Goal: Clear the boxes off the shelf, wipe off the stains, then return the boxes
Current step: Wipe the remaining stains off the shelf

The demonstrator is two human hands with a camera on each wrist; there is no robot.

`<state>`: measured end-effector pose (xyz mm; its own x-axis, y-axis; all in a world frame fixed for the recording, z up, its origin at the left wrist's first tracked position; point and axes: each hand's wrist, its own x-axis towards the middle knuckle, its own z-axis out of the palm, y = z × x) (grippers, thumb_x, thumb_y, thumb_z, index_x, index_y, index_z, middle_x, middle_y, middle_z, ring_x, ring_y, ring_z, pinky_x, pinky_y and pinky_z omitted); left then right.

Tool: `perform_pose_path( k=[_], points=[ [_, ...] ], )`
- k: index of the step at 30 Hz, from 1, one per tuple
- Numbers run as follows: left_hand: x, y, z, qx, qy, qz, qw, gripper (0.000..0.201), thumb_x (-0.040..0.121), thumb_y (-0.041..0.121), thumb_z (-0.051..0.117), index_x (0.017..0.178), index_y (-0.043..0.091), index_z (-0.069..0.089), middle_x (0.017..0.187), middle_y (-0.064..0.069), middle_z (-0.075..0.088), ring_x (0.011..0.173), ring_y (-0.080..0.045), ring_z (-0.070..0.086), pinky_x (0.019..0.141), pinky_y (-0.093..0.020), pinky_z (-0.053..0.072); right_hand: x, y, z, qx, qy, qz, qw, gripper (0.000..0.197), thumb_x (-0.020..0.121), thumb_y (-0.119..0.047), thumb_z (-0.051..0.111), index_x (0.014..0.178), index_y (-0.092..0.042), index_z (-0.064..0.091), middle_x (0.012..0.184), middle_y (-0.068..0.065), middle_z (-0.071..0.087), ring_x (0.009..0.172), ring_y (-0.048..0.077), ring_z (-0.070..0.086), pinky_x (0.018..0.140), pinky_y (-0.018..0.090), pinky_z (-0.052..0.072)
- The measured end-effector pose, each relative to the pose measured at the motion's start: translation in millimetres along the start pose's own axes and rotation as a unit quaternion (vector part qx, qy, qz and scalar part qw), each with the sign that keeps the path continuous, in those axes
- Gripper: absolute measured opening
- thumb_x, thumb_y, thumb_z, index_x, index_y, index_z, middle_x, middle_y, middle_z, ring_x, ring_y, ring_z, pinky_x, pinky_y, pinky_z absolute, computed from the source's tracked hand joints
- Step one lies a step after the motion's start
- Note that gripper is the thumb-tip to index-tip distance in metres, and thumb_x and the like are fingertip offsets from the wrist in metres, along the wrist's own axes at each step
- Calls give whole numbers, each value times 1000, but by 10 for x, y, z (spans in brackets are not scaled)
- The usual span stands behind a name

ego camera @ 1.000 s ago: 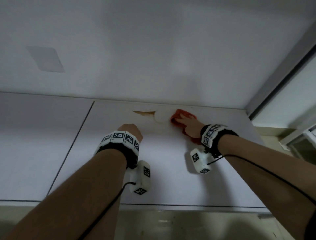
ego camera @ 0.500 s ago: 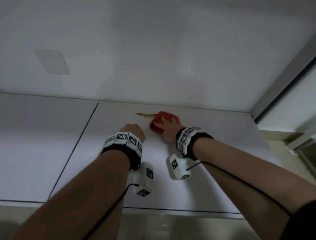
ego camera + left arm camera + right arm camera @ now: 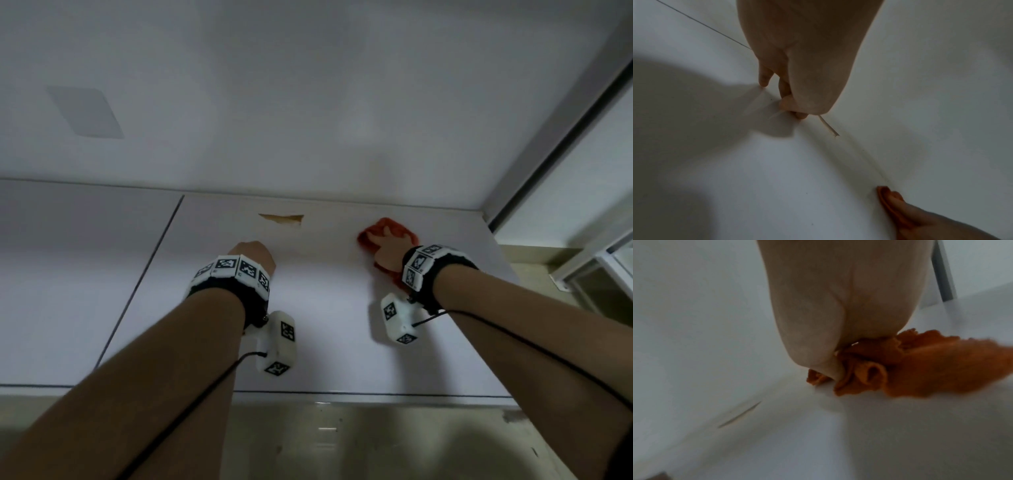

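Note:
The white shelf top carries a thin brown stain near its back edge, and no boxes are in view. My right hand presses a crumpled orange-red cloth flat on the shelf, well to the right of the stain. In the right wrist view the cloth bunches under the palm, and the stain lies off to the left. My left hand rests on the shelf in front of the stain. Its fingers are curled and hold nothing.
The white wall rises straight behind the shelf and bears a grey patch. A dark seam splits the shelf top on the left. A window frame closes the right side. The floor lies below the front edge.
My right hand swept the cloth left to the stain, then back to the right, away from it. The stain's left part still shows. My left hand stayed put.

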<state>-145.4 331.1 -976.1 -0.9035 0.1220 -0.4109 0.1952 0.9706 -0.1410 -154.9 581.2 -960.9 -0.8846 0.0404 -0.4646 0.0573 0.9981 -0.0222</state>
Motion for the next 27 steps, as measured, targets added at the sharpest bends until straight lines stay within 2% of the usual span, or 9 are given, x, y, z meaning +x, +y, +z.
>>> perform_pose_path(
  k=[2,4,5,8,11,14,19,23,27],
  points=[
    [-8,3,-5,-2,7,-2,1000,16,80,17,55,81,10,69,76,-2,58,80,-21,66,68,-23,50,36,-169,-30,-3,-16,-5,1000,53,101,-43,26,150,-39,7,159,4,-11,144,43,-5,118,51,-1],
    [4,-18,7,-17,17,1,1000,14,83,16,53,83,15,67,72,2,54,71,-18,60,67,-22,46,90,-379,-35,-23,-27,-35,999,57,100,-36,32,150,-38,4,159,5,-13,143,45,-6,118,52,0],
    [13,-29,0,-33,20,-3,999,15,87,15,50,88,16,66,77,2,56,72,-16,58,69,-23,45,90,-490,-39,-32,-33,-50,998,60,100,-32,34,150,-37,2,158,6,-14,143,45,-7,117,53,0],
    [52,-76,19,-39,21,-2,999,26,93,11,45,110,7,63,114,-8,63,104,-23,62,85,-30,47,92,-757,-30,-70,-42,-82,993,62,100,-26,34,151,-33,-1,158,10,-15,143,44,-8,118,51,-2],
    [31,-151,27,-32,30,-3,999,34,95,12,43,125,6,57,129,-11,57,118,-27,55,97,-32,44,143,-902,-23,-72,-48,-98,991,61,99,-27,34,151,-35,2,158,8,-14,143,45,-8,118,51,-3],
    [4,-245,9,-16,43,-22,999,33,95,15,44,125,8,58,130,-10,57,119,-26,55,99,-32,44,126,-1056,-19,-88,-46,-120,988,62,98,-26,35,150,-35,3,158,7,-13,144,43,-7,118,51,-1],
    [-46,-238,-38,-59,55,-61,995,35,96,14,42,126,9,59,131,-11,57,120,-26,55,98,-31,44,-92,-1326,93,-96,-55,-219,970,64,97,-22,41,151,-34,8,159,7,-8,145,38,-7,118,50,-3],
    [-100,-152,-88,-51,33,-46,997,31,92,11,46,118,7,63,124,-11,61,112,-27,60,93,-30,47,-312,-1126,232,-41,-33,-300,953,59,93,-6,46,147,-25,30,159,7,7,147,26,0,118,41,-3],
    [-144,-133,-211,-96,30,-63,993,37,95,13,42,129,8,57,136,-11,54,123,-26,53,100,-30,41,-376,-662,294,-43,-8,-276,960,61,91,-4,45,148,-21,27,158,12,6,147,24,5,119,36,1]
  ],
)
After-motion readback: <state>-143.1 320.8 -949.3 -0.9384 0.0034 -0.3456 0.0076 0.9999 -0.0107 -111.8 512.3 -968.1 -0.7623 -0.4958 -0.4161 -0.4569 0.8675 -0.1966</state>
